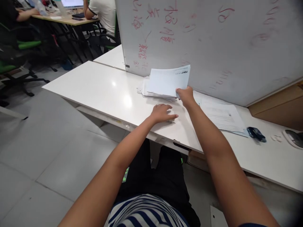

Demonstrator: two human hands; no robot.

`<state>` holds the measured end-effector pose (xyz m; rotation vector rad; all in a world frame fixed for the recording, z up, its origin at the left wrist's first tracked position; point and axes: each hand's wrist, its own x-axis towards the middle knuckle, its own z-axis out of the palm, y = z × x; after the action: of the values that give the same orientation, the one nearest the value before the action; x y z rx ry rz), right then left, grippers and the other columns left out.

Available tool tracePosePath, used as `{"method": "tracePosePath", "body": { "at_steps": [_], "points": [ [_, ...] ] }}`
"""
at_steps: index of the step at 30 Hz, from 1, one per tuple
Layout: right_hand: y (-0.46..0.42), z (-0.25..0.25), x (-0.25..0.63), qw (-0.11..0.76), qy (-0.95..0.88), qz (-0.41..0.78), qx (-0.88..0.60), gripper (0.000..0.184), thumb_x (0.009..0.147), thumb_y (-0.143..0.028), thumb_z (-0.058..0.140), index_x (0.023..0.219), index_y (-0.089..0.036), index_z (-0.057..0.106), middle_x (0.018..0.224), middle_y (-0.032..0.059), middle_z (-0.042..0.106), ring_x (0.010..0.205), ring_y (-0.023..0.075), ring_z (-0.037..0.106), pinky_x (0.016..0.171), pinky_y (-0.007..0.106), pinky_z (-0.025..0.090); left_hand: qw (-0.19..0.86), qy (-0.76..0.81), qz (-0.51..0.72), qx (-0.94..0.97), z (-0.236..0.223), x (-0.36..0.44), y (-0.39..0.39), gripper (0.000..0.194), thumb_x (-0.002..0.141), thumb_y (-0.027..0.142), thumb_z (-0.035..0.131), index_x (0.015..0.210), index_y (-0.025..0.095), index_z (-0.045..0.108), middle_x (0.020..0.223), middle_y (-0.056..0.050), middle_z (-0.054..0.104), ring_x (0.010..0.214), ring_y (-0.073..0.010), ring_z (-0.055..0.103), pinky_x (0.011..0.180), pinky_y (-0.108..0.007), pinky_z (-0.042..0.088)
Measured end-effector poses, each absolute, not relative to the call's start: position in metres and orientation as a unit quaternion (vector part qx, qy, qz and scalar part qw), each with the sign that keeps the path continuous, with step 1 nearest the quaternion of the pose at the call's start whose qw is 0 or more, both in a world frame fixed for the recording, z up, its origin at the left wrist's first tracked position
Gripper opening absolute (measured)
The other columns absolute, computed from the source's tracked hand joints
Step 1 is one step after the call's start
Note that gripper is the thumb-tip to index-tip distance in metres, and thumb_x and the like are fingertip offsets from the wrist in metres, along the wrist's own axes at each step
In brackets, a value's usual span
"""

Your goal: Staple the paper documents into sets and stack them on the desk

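Note:
A pale blue-white sheet of paper point(167, 81) with dark print near its top right corner is pinched at its lower right corner by my right hand point(186, 95). It is tilted over a stack of papers point(145, 86) that rests against the whiteboard. Whether it is one sheet or several together, I cannot tell. My left hand point(162, 113) lies low over the desk near its front edge, thumb and fingers apart. Something small and pale shows under its fingers, too hidden to name. Right of my right forearm lie printed sheets point(222, 116), spread on the desk.
The white desk point(94, 85) runs left to right below a whiteboard point(208, 47) with red writing. A dark blue object point(256, 134), a black mouse-like object point(293, 138) and a cardboard box point(279, 105) are at the right. Two people sit at another table point(68, 20) behind.

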<state>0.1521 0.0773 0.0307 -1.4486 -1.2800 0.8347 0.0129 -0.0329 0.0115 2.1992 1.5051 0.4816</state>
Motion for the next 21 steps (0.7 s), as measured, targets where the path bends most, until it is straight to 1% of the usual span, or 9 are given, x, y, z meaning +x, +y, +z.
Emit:
{"method": "tracePosePath", "body": {
  "at_steps": [3,5,7,9,11,14,16,18,21],
  "points": [
    [0.112,0.025,0.13,0.404,-0.564,0.32,-0.646,0.033,0.064,-0.012,0.059,0.096,-0.009,0.062,0.081,0.0062,0.064,0.068,0.0172,0.059,0.06,0.031,0.053,0.213,0.54,0.176,0.795,0.008,0.013,-0.031,0.075,0.074,0.076,0.042,0.125,0.022,0.055,0.126,-0.007,0.059,0.122,-0.0283,0.047,0.102,-0.041,0.034],
    [0.123,0.022,0.121,0.319,-0.594,0.282,-0.682,0.031,0.064,-0.011,0.06,0.095,-0.008,0.063,0.086,0.01,0.065,0.078,0.0222,0.062,0.071,0.038,0.053,0.213,0.539,0.175,0.796,0.006,0.013,-0.03,0.076,0.074,0.078,0.041,0.124,0.022,0.056,0.123,-0.007,0.06,0.121,-0.0283,0.047,0.101,-0.042,0.034],
    [0.129,0.019,0.116,0.241,-0.622,0.227,-0.71,0.031,0.064,-0.011,0.063,0.095,-0.008,0.064,0.091,0.0147,0.065,0.09,0.0289,0.061,0.082,0.046,0.049,0.211,0.541,0.172,0.796,0.005,0.013,-0.03,0.076,0.074,0.078,0.039,0.122,0.022,0.056,0.121,-0.008,0.061,0.12,-0.0284,0.048,0.101,-0.042,0.034],
    [0.132,0.016,0.112,0.178,-0.637,0.168,-0.731,0.039,0.064,-0.012,0.065,0.103,-0.007,0.063,0.103,0.0194,0.063,0.103,0.0344,0.057,0.089,0.052,0.043,0.211,0.542,0.17,0.795,0.005,0.013,-0.031,0.075,0.075,0.078,0.038,0.12,0.022,0.057,0.119,-0.008,0.062,0.119,-0.0285,0.048,0.1,-0.042,0.034],
    [0.134,0.012,0.11,0.132,-0.642,0.105,-0.748,0.055,0.067,-0.016,0.067,0.12,-0.007,0.054,0.118,0.0237,0.057,0.114,0.0374,0.05,0.095,0.057,0.037,0.213,0.542,0.171,0.795,0.005,0.013,-0.031,0.074,0.075,0.078,0.038,0.12,0.022,0.057,0.119,-0.008,0.062,0.118,-0.0287,0.048,0.1,-0.042,0.034],
    [0.135,0.008,0.108,0.128,-0.634,0.055,-0.761,0.082,0.071,-0.031,0.07,0.14,-0.008,0.031,0.138,0.03,0.037,0.128,0.0421,0.033,0.099,0.066,0.026,0.215,0.542,0.169,0.794,0.006,0.013,-0.032,0.075,0.075,0.078,0.039,0.121,0.021,0.057,0.12,-0.009,0.062,0.119,-0.0292,0.048,0.1,-0.042,0.033],
    [0.131,0.006,0.11,0.13,-0.639,0.033,-0.758,0.093,0.073,-0.043,0.069,0.145,-0.011,0.019,0.146,0.0303,0.023,0.133,0.044,0.022,0.099,0.07,0.018,0.216,0.544,0.166,0.794,0.007,0.012,-0.032,0.074,0.075,0.077,0.039,0.121,0.021,0.057,0.12,-0.008,0.062,0.119,-0.0293,0.048,0.1,-0.042,0.033],
    [0.123,0.006,0.117,0.14,-0.65,0.01,-0.747,0.094,0.075,-0.05,0.064,0.146,-0.014,0.014,0.15,0.028,0.014,0.137,0.0433,0.014,0.1,0.071,0.012,0.218,0.545,0.167,0.792,0.007,0.011,-0.032,0.074,0.075,0.077,0.039,0.12,0.022,0.058,0.12,-0.008,0.063,0.119,-0.0292,0.049,0.1,-0.042,0.034],
    [0.099,0.01,0.142,0.171,-0.676,-0.028,-0.716,0.076,0.084,-0.052,0.051,0.144,-0.016,0.021,0.152,0.024,0.014,0.139,0.0389,0.011,0.103,0.069,0.008,0.222,0.542,0.17,0.792,0.008,0.011,-0.032,0.073,0.075,0.077,0.04,0.121,0.022,0.058,0.122,-0.007,0.062,0.118,-0.0283,0.051,0.099,-0.039,0.035]
  ]
}}
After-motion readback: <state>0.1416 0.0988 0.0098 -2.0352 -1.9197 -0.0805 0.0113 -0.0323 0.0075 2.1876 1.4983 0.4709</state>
